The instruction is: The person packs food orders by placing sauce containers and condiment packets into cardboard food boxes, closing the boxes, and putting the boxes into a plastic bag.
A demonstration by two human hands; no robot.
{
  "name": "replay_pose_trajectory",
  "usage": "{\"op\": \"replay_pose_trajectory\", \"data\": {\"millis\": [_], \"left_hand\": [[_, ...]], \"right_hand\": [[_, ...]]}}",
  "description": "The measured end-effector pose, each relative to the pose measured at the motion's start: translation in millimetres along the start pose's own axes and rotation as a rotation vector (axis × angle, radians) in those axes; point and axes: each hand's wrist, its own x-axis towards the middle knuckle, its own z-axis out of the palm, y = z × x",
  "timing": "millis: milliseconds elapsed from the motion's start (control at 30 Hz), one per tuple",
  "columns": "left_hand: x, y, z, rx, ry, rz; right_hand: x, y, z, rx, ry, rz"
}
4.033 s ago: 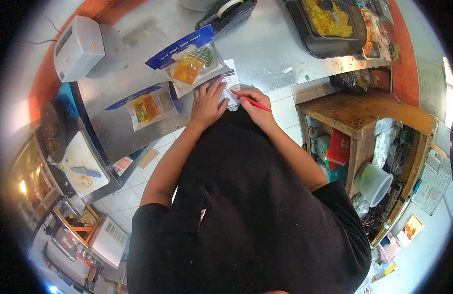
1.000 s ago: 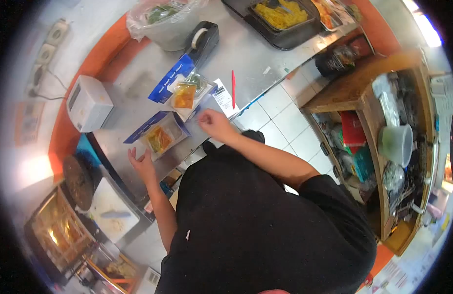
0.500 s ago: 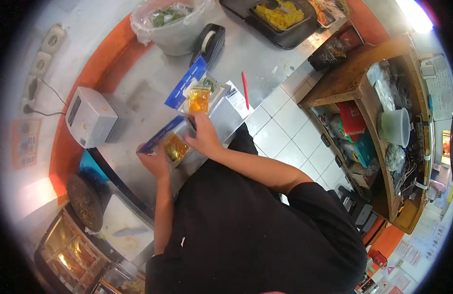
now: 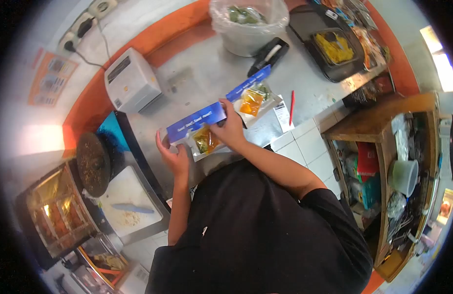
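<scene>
A clear food packet (image 4: 203, 142) with a printed blue card (image 4: 194, 120) along its top holds a pouch of yellow-orange liquid. My right hand (image 4: 230, 128) grips its right end, thumb in front and fingers at the card's edge. Beside the packet's left end is my left hand (image 4: 175, 159), its thumb and fingers spread apart. A second similar packet (image 4: 253, 100), also with a blue card and an orange pouch, lies on the metal counter (image 4: 187, 61) just beyond my right hand. To its right are a white printed slip (image 4: 283, 113) and a red pen (image 4: 292, 108).
A white label printer (image 4: 131, 81) stands at the left back. Farther back are a plastic-lined bucket (image 4: 241, 39), a black tape dispenser (image 4: 269, 56) and a dark tray (image 4: 304, 29) with yellow food. A knife (image 4: 133, 208) lies on a cutting board (image 4: 116, 188). Wooden shelves (image 4: 358, 122) stand right.
The packet's blue card has turned to face upward, its print now readable. My left hand has loosened from the left end, fingers spreading. The camera view has shifted, moving the counter things rightward.
</scene>
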Motion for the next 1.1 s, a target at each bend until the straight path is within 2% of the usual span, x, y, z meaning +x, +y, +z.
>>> {"op": "replay_pose_trajectory", "data": {"millis": [67, 100, 167, 233, 267, 400, 433, 467, 500, 567, 633, 800, 833, 900, 933, 1000, 1033, 1100], "left_hand": [[2, -8, -14, -0.066, -0.115, -0.152], [2, -16, -18, -0.061, -0.100, -0.156], [6, -32, -19, 0.039, -0.057, 0.011], [11, -41, -22, -0.057, -0.072, -0.032], [12, -44, -25, -0.157, -0.097, -0.071], [6, -41, -38, -0.105, -0.192, -0.065], [0, -32, -42, -0.004, -0.261, 0.027], [-4, -27, -45, 0.097, -0.327, 0.119], [-10, -32, -48, 0.094, -0.321, 0.117], [-26, -53, -50, 0.149, -0.372, 0.460], [-42, -71, -48, 0.128, -0.374, 0.498], [-61, -81, -53, 0.169, -0.410, 0.657], [-66, -81, -57, 0.167, -0.417, 0.652], [-77, -82, -66, 0.238, -0.604, 0.472], [-81, -87, -68, 0.238, -0.609, 0.470], [-83, -96, -67, 0.275, -0.638, 0.619], [-84, -99, -65, 0.275, -0.641, 0.620], [-83, -103, -63, 0.284, -0.605, 0.706]], "right_hand": [[3, 10, -2, 0.013, -0.087, -0.042], [4, 13, -2, 0.018, -0.154, -0.076], [10, 20, 0, -0.040, -0.120, -0.075], [22, 21, -5, -0.022, -0.223, -0.175], [28, 17, -10, 0.024, -0.327, -0.103], [40, 27, -23, 0.040, -0.509, -0.034], [38, 28, -28, 0.037, -0.511, -0.037], [31, 28, -33, 0.027, -0.507, -0.130], [24, 28, -37, 0.018, -0.504, -0.222], [6, 42, -43, -0.033, -0.521, -0.227], [-10, 25, -52, -0.066, -0.579, -0.278], [-26, 16, -71, -0.003, -0.743, -0.171], [-30, 22, -75, -0.003, -0.742, -0.163], [-40, 36, -80, -0.024, -0.788, -0.101], [-46, 48, -80, -0.023, -0.786, -0.097], [-52, 59, -77, -0.009, -0.809, -0.072], [-57, 57, -77, -0.007, -0.807, -0.071], [-71, 49, -76, 0.490, -0.755, 0.252]]}}
